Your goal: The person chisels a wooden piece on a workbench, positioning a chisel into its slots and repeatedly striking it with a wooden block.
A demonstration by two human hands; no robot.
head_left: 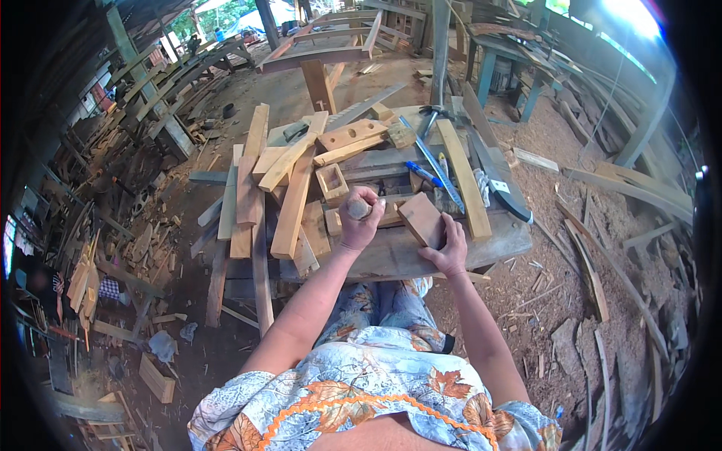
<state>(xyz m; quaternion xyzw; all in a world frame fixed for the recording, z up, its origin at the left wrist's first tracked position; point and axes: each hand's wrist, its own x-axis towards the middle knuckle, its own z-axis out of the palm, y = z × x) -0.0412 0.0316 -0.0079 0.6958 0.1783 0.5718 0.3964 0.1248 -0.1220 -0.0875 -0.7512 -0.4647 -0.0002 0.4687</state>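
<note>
On the worktop (421,252), near edge: left hand (359,222) has its grip pressed round a wooden tool handle (359,208), butt end up, long axis roughly upright. Right hand (450,248) has fingers spread, pinning a flat wood block (421,219) whose long axis runs up-left to down-right. Best keep the block flat, fingers clear of the tool, handle steady. Loose planks (293,199) lie left.

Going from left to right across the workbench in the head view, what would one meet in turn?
Stack of light planks → left hand gripping a wooden handle → reddish wood block under the right hand → long pale board → dark blade.
</note>
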